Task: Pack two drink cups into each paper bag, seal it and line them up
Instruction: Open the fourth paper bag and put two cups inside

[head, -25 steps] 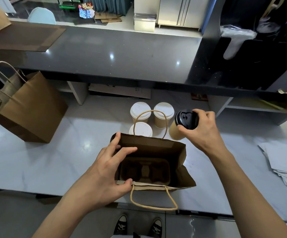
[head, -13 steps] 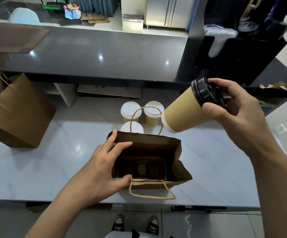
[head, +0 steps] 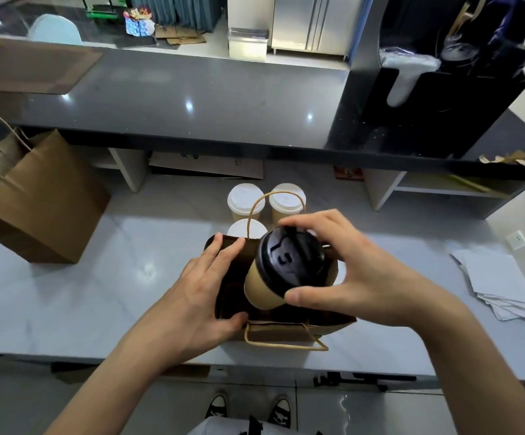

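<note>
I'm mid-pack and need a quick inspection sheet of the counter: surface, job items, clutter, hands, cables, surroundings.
Surface: pale marble counter, glossy.
Job's things: open paper bag at the near edge; black-lidded cup tilted over its mouth; three white-lidded cups behind it; more paper bags at far left.
Clutter: loose white papers at right.
Hands: left hand holds the bag's left rim open; right hand grips the cup by its lid.
Cables: nothing seen.
Surroundings: raised dark counter behind; black holder at right; wall socket.
</note>
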The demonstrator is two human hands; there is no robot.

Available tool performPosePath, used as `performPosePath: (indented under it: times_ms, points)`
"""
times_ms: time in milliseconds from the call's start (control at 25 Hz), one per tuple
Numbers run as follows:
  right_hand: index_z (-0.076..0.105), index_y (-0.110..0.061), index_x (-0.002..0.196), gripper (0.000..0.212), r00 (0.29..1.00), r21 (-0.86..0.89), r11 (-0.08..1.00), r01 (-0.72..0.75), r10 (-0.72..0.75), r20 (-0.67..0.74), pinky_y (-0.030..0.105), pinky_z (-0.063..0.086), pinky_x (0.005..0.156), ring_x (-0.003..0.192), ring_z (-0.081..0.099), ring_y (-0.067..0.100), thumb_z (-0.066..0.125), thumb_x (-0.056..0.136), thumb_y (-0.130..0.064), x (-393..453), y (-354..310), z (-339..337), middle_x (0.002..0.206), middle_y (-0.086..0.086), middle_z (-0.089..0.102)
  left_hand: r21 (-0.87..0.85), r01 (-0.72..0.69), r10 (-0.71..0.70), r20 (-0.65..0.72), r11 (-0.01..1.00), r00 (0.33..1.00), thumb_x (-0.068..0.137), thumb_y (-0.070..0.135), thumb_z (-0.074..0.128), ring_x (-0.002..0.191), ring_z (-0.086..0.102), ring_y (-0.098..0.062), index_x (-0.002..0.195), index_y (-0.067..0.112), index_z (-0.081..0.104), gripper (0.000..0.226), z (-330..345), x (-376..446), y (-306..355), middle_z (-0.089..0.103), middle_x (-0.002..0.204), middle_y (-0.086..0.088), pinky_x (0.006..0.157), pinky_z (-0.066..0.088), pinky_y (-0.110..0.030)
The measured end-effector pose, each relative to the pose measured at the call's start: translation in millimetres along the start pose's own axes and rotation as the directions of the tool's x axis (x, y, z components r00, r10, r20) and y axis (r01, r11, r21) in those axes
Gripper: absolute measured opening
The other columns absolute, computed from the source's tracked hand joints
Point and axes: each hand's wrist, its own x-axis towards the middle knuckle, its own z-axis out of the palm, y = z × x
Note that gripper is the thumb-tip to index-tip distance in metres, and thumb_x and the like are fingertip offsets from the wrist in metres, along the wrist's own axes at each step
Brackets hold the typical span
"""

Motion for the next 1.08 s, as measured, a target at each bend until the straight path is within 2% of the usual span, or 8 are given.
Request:
performPosePath:
  times_ms: [80, 200, 320, 400, 480, 640, 800, 1080]
  points:
    - [0.039, -0.047, 0.144, 0.082, 0.998, -0.112, 0.994, -0.007, 0.014, 0.059, 0.024, 0.049, 0.103, 0.127, 0.047, 0.001, 0.082, 0.074, -0.053, 6.2, 2.9, 15.1, 0.135, -0.026, 0.038, 0.007, 0.001, -0.001, -0.004, 1.0, 1.0, 0.079, 0.046, 0.077, 0.151, 0.015, -0.014, 0.152, 0.058, -0.003, 0.109, 0.1, -0.5, -0.2, -0.003, 0.168, 0.012, 0.116, 0.022, -0.027]
    - [0.036, -0.045, 0.146, 0.083, 0.995, -0.319, 0.946, 0.056, -0.027, 0.094, 0.02, 0.04, 0.106, 0.127, 0.041, 0.001, 0.077, 0.074, -0.051, 12.2, 12.1, 38.3, 0.138, -0.024, 0.04, 0.012, 0.003, -0.003, -0.013, 1.0, 1.0, 0.076, 0.05, 0.076, 0.149, 0.018, -0.014, 0.152, 0.057, -0.004, 0.111, 0.0, -2.1, -0.3, -0.003, 0.168, 0.013, 0.116, 0.026, -0.029]
    - [0.034, -0.043, 0.15, 0.085, 0.991, -0.403, 0.911, 0.088, -0.038, 0.13, 0.019, 0.033, 0.111, 0.134, 0.033, 0.001, 0.072, 0.075, -0.049, 19.5, 21.3, 53.8, 0.146, -0.023, 0.041, 0.009, 0.01, -0.01, -0.008, 1.0, 1.0, 0.076, 0.053, 0.077, 0.15, 0.016, -0.013, 0.152, 0.057, -0.005, 0.112, -0.8, -4.0, -0.4, -0.005, 0.168, 0.014, 0.116, 0.027, -0.029]
    - [0.033, -0.04, 0.152, 0.086, 0.988, -0.451, 0.887, 0.099, -0.034, 0.15, 0.022, 0.034, 0.113, 0.137, 0.034, 0.005, 0.072, 0.076, -0.047, 27.9, 25.8, 60.8, 0.149, -0.019, 0.042, 0.009, 0.012, -0.012, -0.006, 1.0, 1.0, 0.076, 0.053, 0.078, 0.151, 0.014, -0.012, 0.152, 0.057, -0.005, 0.112, -0.9, -4.2, -0.3, -0.006, 0.168, 0.015, 0.117, 0.025, -0.027]
    - [0.035, -0.035, 0.153, 0.086, 0.985, -0.48, 0.87, 0.113, -0.034, 0.171, 0.029, 0.04, 0.112, 0.135, 0.04, 0.01, 0.074, 0.077, -0.045, 38.0, 27.7, 69.8, 0.148, -0.013, 0.044, 0.002, 0.007, -0.007, -0.007, 1.0, 1.0, 0.076, 0.053, 0.078, 0.151, 0.013, -0.011, 0.153, 0.056, -0.004, 0.112, -1.0, -3.7, 0.3, -0.006, 0.168, 0.015, 0.117, 0.025, -0.027]
    - [0.035, -0.03, 0.154, 0.086, 0.976, -0.523, 0.842, 0.13, -0.014, 0.219, 0.038, 0.051, 0.099, 0.123, 0.049, 0.015, 0.078, 0.08, -0.043, 52.4, 28.3, 88.4, 0.143, -0.007, 0.046, 0.001, 0.006, -0.006, -0.008, 1.0, 1.0, 0.076, 0.054, 0.077, 0.152, 0.014, -0.011, 0.153, 0.056, -0.004, 0.112, -1.5, -3.3, 1.0, -0.005, 0.168, 0.015, 0.118, 0.028, -0.029]
    - [0.039, -0.027, 0.152, 0.083, 0.972, -0.591, 0.793, 0.149, -0.008, 0.233, 0.039, 0.052, 0.095, 0.119, 0.052, 0.019, 0.079, 0.081, -0.041, 59.8, 31.9, 96.1, 0.139, -0.003, 0.049, -0.002, -0.001, 0.001, -0.017, 1.0, 1.0, 0.076, 0.055, 0.077, 0.151, 0.016, -0.011, 0.152, 0.058, -0.004, 0.112, -1.2, -3.6, 1.2, -0.003, 0.168, 0.014, 0.118, 0.029, -0.03]
    - [0.043, -0.026, 0.149, 0.079, 0.958, -0.617, 0.771, 0.156, 0.035, 0.286, 0.042, 0.052, 0.097, 0.121, 0.05, 0.021, 0.08, 0.081, -0.036, 68.5, 38.0, 110.0, 0.14, -0.002, 0.048, -0.005, 0.005, -0.005, -0.025, 1.0, 1.0, 0.074, 0.058, 0.075, 0.151, 0.016, -0.01, 0.151, 0.059, -0.005, 0.111, -0.4, -2.2, -0.2, -0.003, 0.168, 0.014, 0.119, 0.032, -0.034]
